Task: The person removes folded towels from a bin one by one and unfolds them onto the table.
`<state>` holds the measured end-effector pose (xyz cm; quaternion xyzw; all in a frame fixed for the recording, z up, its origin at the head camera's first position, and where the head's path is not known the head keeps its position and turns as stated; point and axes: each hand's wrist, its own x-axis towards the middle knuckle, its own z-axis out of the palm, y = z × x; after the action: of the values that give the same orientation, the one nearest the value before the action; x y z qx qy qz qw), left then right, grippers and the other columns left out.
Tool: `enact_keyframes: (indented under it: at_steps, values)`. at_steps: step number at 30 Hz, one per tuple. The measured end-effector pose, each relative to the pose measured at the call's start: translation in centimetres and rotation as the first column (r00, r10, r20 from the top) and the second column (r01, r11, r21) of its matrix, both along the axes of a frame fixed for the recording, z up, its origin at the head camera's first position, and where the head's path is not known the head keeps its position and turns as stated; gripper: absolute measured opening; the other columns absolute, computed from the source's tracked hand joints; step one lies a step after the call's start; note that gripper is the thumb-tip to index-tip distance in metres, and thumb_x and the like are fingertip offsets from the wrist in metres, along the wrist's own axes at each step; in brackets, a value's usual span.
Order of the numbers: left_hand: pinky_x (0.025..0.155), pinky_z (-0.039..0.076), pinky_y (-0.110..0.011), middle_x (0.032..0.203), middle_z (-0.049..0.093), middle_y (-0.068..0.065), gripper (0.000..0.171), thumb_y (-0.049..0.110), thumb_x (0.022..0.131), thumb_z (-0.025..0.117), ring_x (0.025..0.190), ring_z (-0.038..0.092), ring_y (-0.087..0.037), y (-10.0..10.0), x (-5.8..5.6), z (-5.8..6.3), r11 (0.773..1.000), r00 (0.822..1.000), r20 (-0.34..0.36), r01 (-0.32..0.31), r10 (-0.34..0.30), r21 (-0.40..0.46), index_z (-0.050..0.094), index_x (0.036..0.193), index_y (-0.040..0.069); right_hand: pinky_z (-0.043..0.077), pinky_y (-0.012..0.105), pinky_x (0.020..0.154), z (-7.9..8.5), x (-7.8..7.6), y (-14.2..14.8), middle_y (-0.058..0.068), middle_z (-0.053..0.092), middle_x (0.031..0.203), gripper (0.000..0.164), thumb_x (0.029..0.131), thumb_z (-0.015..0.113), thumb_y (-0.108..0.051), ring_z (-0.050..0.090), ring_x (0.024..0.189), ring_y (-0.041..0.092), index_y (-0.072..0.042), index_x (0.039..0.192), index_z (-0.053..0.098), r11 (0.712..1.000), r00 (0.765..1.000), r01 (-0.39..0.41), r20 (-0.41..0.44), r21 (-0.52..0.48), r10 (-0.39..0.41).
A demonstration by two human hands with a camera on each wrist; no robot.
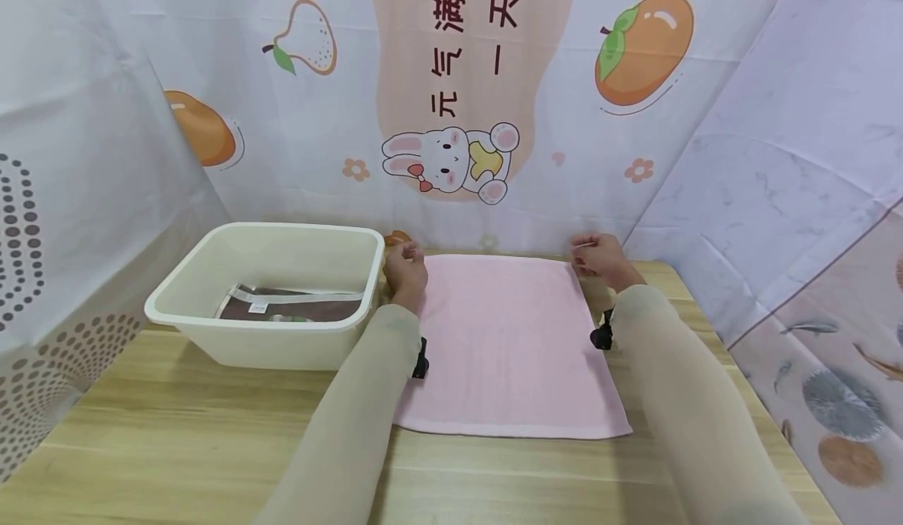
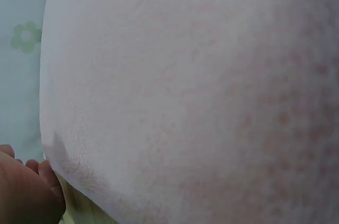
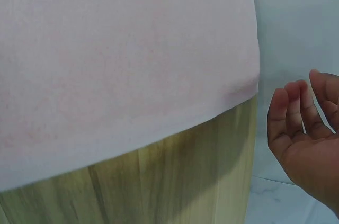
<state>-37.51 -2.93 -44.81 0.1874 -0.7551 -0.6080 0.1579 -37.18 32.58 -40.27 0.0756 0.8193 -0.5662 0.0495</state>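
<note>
A pink towel [image 1: 508, 337] lies spread flat on the wooden table. At its far left corner is my left hand [image 1: 407, 270], between the towel and a white basin. The left wrist view shows that hand [image 2: 29, 192] with loosely bent fingers beside the towel's edge; whether a fingertip touches the cloth is unclear. By the far right corner, my right hand [image 1: 600, 260] is raised. In the right wrist view this hand [image 3: 307, 128] stands apart from the towel [image 3: 132, 65], its fingers loosely curved and holding nothing.
The white basin [image 1: 264, 325] stands on the table's left side, with a dark, flat item with a pale strap [image 1: 303, 298] inside. Behind the table [image 1: 176, 431] hangs a printed curtain [image 1: 310, 141]. More patterned cloth [image 1: 811, 196] hangs along the right side.
</note>
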Motion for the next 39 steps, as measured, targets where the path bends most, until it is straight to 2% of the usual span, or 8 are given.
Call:
enact_keyframes:
  at_steps: [6, 13, 17, 20, 24, 31, 36, 39]
  values:
    - [0.099, 0.049, -0.039, 0.118, 0.068, -0.013, 0.025, 0.006, 0.100, 0.064, 0.114, 0.061, -0.028, 0.0, 0.4, 0.3, 1.000, 0.999, -0.032, 0.016, -0.017, -0.027, 0.070, 0.124, 0.007, 0.057, 0.039, 0.088, 1.1, 0.5, -0.3, 0.012, 0.056, 0.112, 0.042, 0.105, 0.054, -0.008, 0.059, 0.093, 0.020, 0.007, 0.143, 0.045, 0.999, 0.999, -0.021, 0.042, -0.028, 0.023]
    - [0.094, 0.052, -0.039, 0.117, 0.069, -0.014, 0.027, 0.005, 0.099, 0.062, 0.112, 0.062, -0.029, 0.4, 0.8, 1.2, 0.998, 0.996, -0.067, 0.059, -0.058, 0.011, 0.069, 0.125, 0.004, 0.057, 0.026, 0.072, 4.0, 2.4, -1.3, 0.019, 0.053, 0.116, 0.039, 0.104, 0.052, -0.003, 0.059, 0.086, 0.017, 0.011, 0.139, 0.044, 0.997, 0.997, -0.056, 0.058, -0.046, 0.059]
    - [0.091, 0.053, -0.040, 0.117, 0.070, -0.015, 0.027, 0.005, 0.099, 0.062, 0.108, 0.064, -0.030, 0.9, 1.0, 2.0, 0.997, 0.993, -0.089, 0.078, -0.077, 0.010, 0.069, 0.126, 0.004, 0.059, 0.036, 0.085, 3.3, 1.7, -0.8, 0.016, 0.057, 0.114, 0.038, 0.105, 0.053, -0.007, 0.061, 0.090, 0.017, 0.009, 0.139, 0.046, 0.998, 0.998, -0.067, 0.008, -0.012, 0.067]
    - [0.089, 0.054, -0.040, 0.116, 0.070, -0.016, 0.027, 0.005, 0.099, 0.063, 0.104, 0.067, -0.030, 1.3, 1.0, 2.5, 0.997, 0.992, -0.107, 0.075, -0.074, 0.000, 0.070, 0.125, 0.003, 0.055, 0.046, 0.097, 2.2, 0.7, 0.0, 0.016, 0.058, 0.117, 0.041, 0.105, 0.054, -0.010, 0.062, 0.100, 0.024, 0.007, 0.142, 0.046, 0.997, 0.997, -0.072, -0.016, 0.018, 0.073]
    - [0.087, 0.055, -0.039, 0.112, 0.071, -0.015, 0.025, 0.005, 0.098, 0.065, 0.101, 0.067, -0.029, 1.9, 1.0, 3.2, 0.998, 0.990, -0.125, 0.068, -0.069, -0.011, 0.071, 0.122, 0.003, 0.054, 0.048, 0.097, 2.6, 1.0, -0.1, 0.016, 0.058, 0.118, 0.042, 0.105, 0.055, -0.012, 0.061, 0.104, 0.028, 0.006, 0.142, 0.046, 0.996, 0.996, -0.086, -0.024, 0.036, 0.087]
    - [0.083, 0.055, -0.038, 0.109, 0.070, -0.016, 0.025, 0.004, 0.098, 0.067, 0.095, 0.066, -0.029, 3.5, 1.7, 5.8, 0.992, 0.976, -0.177, 0.123, -0.125, -0.022, 0.069, 0.123, 0.003, 0.057, 0.041, 0.091, 4.1, 1.7, -0.7, 0.013, 0.059, 0.116, 0.041, 0.105, 0.057, -0.014, 0.062, 0.102, 0.024, 0.005, 0.140, 0.048, 0.988, 0.990, -0.122, -0.058, 0.089, 0.128]
    - [0.080, 0.055, -0.035, 0.108, 0.071, -0.009, 0.028, 0.009, 0.099, 0.066, 0.094, 0.065, -0.023, 4.6, 2.5, 7.9, 0.989, 0.982, -0.123, 0.144, -0.145, -0.012, 0.067, 0.127, 0.009, 0.056, 0.044, 0.094, 5.2, 2.2, -1.6, 0.020, 0.057, 0.125, 0.041, 0.106, 0.056, -0.014, 0.061, 0.106, 0.026, 0.005, 0.141, 0.048, 0.982, 0.983, -0.153, -0.086, 0.106, 0.163]
    - [0.079, 0.055, -0.034, 0.107, 0.070, -0.007, 0.030, 0.010, 0.099, 0.065, 0.093, 0.065, -0.022, 5.1, 3.1, 9.2, 0.988, 0.984, -0.097, 0.154, -0.152, 0.012, 0.065, 0.129, 0.010, 0.055, 0.045, 0.095, 5.7, 2.4, -2.4, 0.020, 0.057, 0.124, 0.040, 0.106, 0.055, -0.013, 0.060, 0.109, 0.031, 0.005, 0.141, 0.049, 0.981, 0.979, -0.166, -0.101, 0.100, 0.176]
